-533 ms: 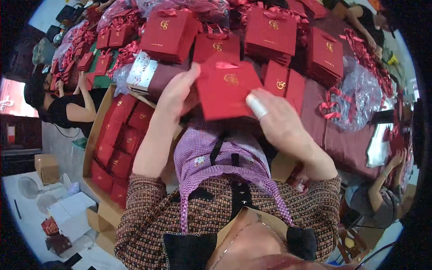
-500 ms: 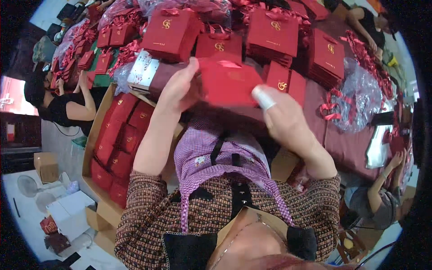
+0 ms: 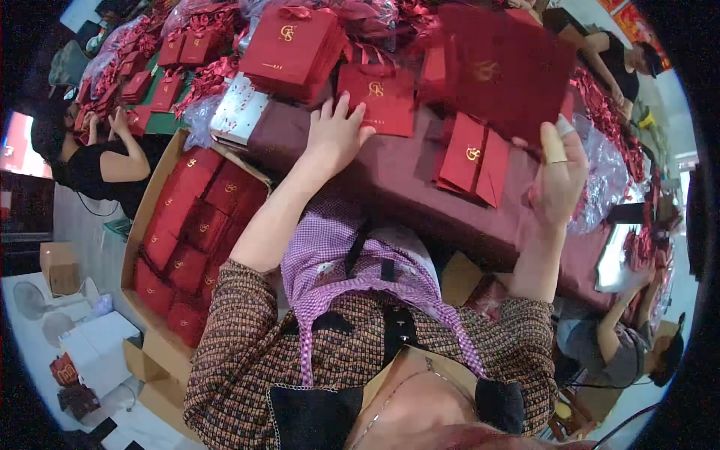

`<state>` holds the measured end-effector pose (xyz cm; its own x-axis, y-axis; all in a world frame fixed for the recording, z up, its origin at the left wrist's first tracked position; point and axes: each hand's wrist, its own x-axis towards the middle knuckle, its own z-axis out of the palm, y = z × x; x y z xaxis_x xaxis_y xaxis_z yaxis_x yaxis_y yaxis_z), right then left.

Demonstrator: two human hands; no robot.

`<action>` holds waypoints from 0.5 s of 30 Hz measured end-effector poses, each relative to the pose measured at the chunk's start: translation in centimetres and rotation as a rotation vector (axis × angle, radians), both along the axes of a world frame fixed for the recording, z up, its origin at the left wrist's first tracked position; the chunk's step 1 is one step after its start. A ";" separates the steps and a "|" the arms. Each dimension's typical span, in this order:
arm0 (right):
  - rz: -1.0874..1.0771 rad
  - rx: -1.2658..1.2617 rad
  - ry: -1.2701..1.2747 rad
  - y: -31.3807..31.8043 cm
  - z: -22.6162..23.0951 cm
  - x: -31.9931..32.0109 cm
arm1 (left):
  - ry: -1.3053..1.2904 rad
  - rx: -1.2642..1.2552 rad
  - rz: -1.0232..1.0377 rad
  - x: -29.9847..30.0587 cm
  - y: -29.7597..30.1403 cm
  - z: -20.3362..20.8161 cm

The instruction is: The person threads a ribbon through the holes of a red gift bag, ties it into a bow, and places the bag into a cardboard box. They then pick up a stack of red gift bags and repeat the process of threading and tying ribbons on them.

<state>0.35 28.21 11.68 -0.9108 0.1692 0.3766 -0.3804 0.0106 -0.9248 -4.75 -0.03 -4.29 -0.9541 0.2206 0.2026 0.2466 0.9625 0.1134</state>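
Observation:
With its thumb and fingers closed at the lower right corner, my right hand (image 3: 559, 169) holds up a large dark red paper bag (image 3: 517, 82). The bag is smeared by motion and covers part of the things behind it. White and yellowish wraps show on that hand's fingers. My left hand (image 3: 336, 139) lies with spread fingers at the near edge of a smaller red gift bag (image 3: 377, 105) with a gold emblem. Several folded red card sleeves (image 3: 472, 161) lie on the table between my hands.
A stack of red gift bags (image 3: 289, 49) stands at the back left of the maroon-covered table (image 3: 405, 180). On my left, an open carton (image 3: 139, 225) holds several red packages. Clear plastic wrap (image 3: 604, 180) lies at the right. Other people work at both sides.
My hands have moved apart; the red item between them is no longer there. My right hand now lifts a large bag at the right, and my left is down by the smaller bag.

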 end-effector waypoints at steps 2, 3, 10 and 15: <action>-0.008 -0.011 0.042 0.2 1.2 -0.5 | -0.020 -0.004 -0.024 1.8 0.1 0.2; 0.018 -0.058 0.105 0.3 1.7 -0.8 | 0.023 0.011 -0.051 2.8 0.1 0.2; -0.243 0.699 0.479 -2.9 -2.9 -0.7 | 0.048 0.082 -0.035 7.9 0.9 1.0; 0.219 1.071 0.665 -6.1 -11.1 -0.9 | 0.036 0.180 -0.074 9.8 1.1 1.4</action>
